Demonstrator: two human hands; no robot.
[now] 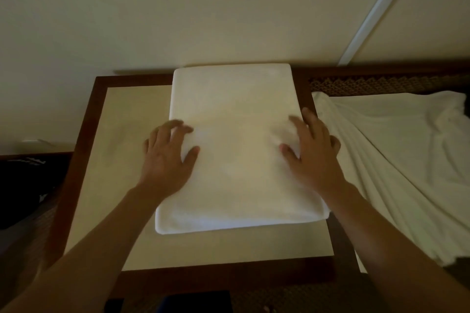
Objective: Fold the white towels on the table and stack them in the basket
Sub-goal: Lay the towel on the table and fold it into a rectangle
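One folded towel [236,149] lies on the table [84,149], reaching its far edge, so I can flatten it before another fold. My left hand [166,160] and right hand [311,153] press it, fingers spread, gripping nothing.

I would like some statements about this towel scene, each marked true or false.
1. A folded white towel lies on the table. True.
2. The left hand rests at the towel's left edge. True.
3. The right hand holds a cup above the table. False: it lies on the towel's right side and holds no cup.
4. The loose white cloth lies left of the table. False: it lies to the right.
5. The folded towel is crumpled in a ball. False: it is a flat rectangle.
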